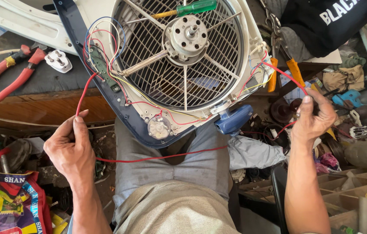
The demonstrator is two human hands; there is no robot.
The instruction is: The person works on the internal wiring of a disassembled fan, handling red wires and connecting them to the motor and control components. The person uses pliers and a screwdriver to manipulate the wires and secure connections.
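Left hand point(70, 147), lower left of frame, pinches red wire point(157, 157). Right hand point(314, 118), right side, fingers closed on same wire. Wire droops across lap, below fan point(183, 56) at top middle.

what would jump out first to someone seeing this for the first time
The opened fan housing fills the top centre, its motor bare behind the grille. A red wire is stretched across the lap between the left hand and right hand. Red pliers lie top left.
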